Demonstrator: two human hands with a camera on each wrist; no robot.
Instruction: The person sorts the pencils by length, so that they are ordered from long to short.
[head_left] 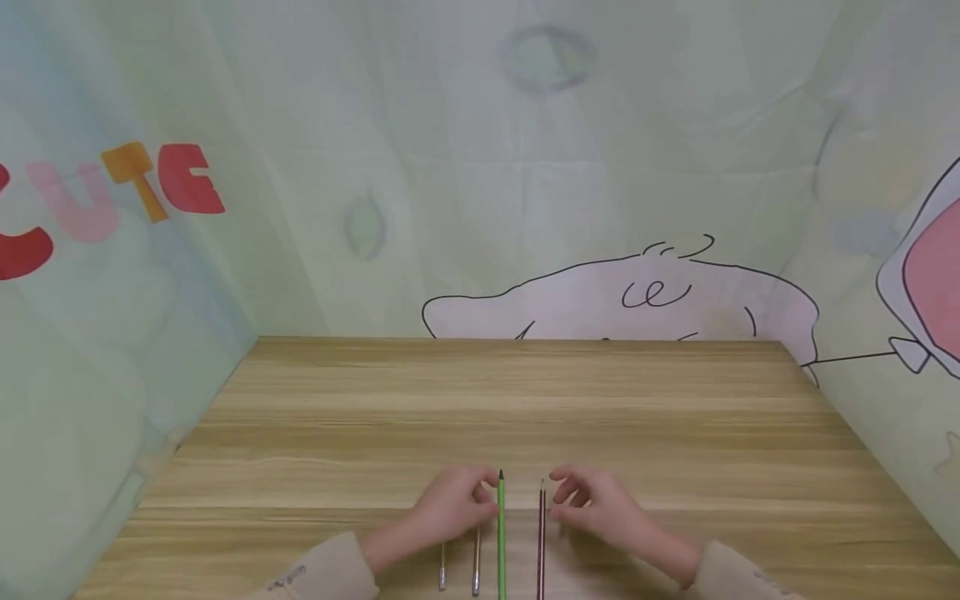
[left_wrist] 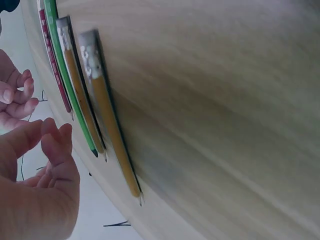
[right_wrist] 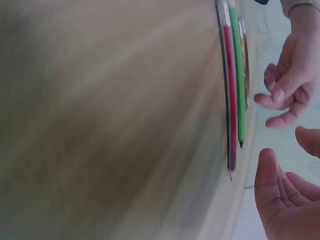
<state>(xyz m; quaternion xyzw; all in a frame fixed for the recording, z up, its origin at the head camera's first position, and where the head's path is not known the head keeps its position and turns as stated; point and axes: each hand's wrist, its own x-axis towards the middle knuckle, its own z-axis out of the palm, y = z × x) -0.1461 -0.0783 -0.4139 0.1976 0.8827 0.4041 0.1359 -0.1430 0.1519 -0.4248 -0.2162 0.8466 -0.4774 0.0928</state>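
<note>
Several pencils lie side by side on the wooden table. My left hand [head_left: 453, 504] is near the tip of the green pencil [head_left: 502, 550], its fingers loosely bent and holding nothing. To the right of the dark red pencil [head_left: 542, 542] is my right hand [head_left: 603, 510], with thumb and fingers apart and nothing between them. In the left wrist view, two yellow pencils [left_wrist: 111, 120] with silvery ends lie beside the green one, points facing the same way. The left hand partly hides those two in the head view.
The wooden table [head_left: 450, 383] reaches back to a printed curtain [head_left: 450, 167] with cartoon drawings. More of this fabric hangs along the left and right sides of the table.
</note>
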